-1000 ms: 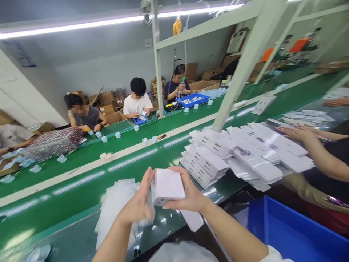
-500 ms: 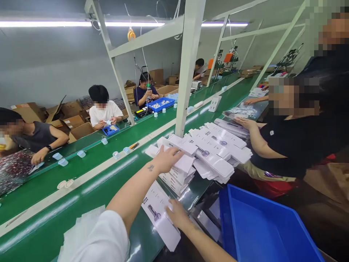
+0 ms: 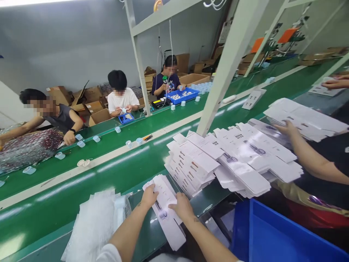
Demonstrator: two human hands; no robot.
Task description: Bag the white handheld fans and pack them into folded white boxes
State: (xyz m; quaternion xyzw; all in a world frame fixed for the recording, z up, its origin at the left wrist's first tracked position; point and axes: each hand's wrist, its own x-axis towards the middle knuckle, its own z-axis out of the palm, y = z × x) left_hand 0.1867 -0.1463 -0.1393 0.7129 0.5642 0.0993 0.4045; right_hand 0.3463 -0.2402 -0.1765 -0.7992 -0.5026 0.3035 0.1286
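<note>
A small stack of flattened white cartons [image 3: 169, 222], printed with a dark product picture, lies at a slant on the near bench edge. My left hand [image 3: 149, 195] grips its upper left side, thumb on top. Opposite it, my right hand [image 3: 182, 208] holds the right side with the thumb over the top face. The fingers under the cardboard are hidden. Just beyond my hands sits a stack of folded cartons [image 3: 188, 165], and a wide pile of flattened cartons [image 3: 245, 153] spreads to its right. Translucent white bags [image 3: 91, 222] lie left of my left arm.
A green conveyor belt [image 3: 109, 178] runs across, carrying small pale blue cups [image 3: 96, 138]. A slanted white post [image 3: 231, 69] rises behind the cartons. The blue bin [image 3: 283, 233] stands at lower right. A co-worker's hand [image 3: 289, 130] holds flat cartons at right; other people sit across the belt.
My left hand has come back from the carton pile to the flattened cartons by my right hand. The view has swung left. The co-worker at right now holds a batch of flat cartons.
</note>
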